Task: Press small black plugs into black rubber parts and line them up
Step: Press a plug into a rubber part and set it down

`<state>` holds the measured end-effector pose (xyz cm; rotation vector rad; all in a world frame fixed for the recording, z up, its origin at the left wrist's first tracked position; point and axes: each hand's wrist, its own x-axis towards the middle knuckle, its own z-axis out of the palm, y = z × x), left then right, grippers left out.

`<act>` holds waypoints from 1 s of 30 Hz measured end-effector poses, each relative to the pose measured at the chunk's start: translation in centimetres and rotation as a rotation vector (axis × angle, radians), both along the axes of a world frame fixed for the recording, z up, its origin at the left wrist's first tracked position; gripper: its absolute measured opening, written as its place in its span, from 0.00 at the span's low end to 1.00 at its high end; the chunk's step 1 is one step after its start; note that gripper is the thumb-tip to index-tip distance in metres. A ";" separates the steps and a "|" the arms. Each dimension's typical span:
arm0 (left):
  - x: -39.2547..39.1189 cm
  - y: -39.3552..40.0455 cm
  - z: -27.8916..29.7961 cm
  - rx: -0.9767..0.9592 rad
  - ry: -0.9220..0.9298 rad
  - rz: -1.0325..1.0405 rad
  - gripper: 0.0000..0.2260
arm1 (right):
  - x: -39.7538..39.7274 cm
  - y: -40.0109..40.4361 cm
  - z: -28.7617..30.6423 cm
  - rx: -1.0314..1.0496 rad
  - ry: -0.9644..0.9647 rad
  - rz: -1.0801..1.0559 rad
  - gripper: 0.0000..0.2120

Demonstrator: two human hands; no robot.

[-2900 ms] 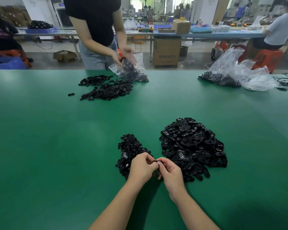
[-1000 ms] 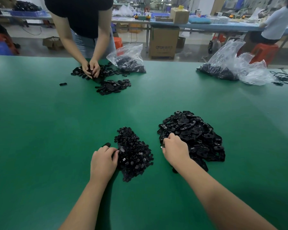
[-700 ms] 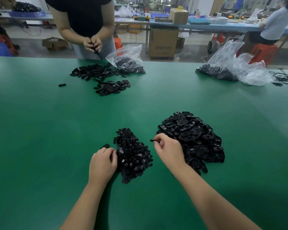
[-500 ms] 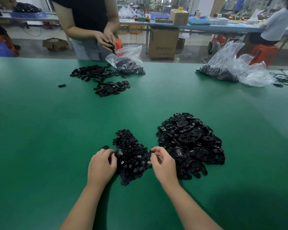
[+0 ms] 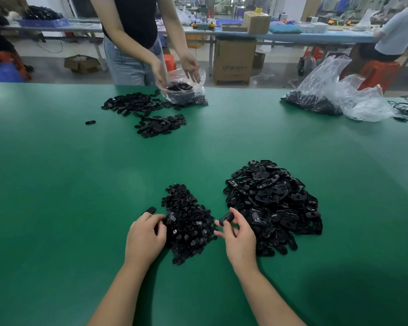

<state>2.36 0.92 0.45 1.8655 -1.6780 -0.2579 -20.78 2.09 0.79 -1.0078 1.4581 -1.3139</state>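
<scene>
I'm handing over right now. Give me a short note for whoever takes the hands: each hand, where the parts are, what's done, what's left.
Right hand pinches one rubber part, lifted beside the plug pile.
Left hand rests at that pile's left edge, fingers curled into the plugs; whether it holds one is hidden.
Done: one part lies alone beyond the left hand; plugged or not, can't tell.
Left: plug the held part, set it beside that one, then work through the big parts heap.
</scene>
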 end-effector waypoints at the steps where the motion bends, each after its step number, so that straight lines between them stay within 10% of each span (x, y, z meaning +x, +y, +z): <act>1: 0.0 0.0 -0.1 0.005 0.006 0.000 0.10 | -0.1 0.0 0.0 0.003 0.009 0.001 0.17; 19: 0.5 -0.2 0.2 0.035 0.172 0.011 0.04 | 0.2 0.0 0.0 0.006 -0.024 0.019 0.05; 30: -1.4 -0.6 3.7 0.033 0.887 0.056 0.05 | 0.4 -0.2 -0.2 -0.018 0.014 0.001 0.06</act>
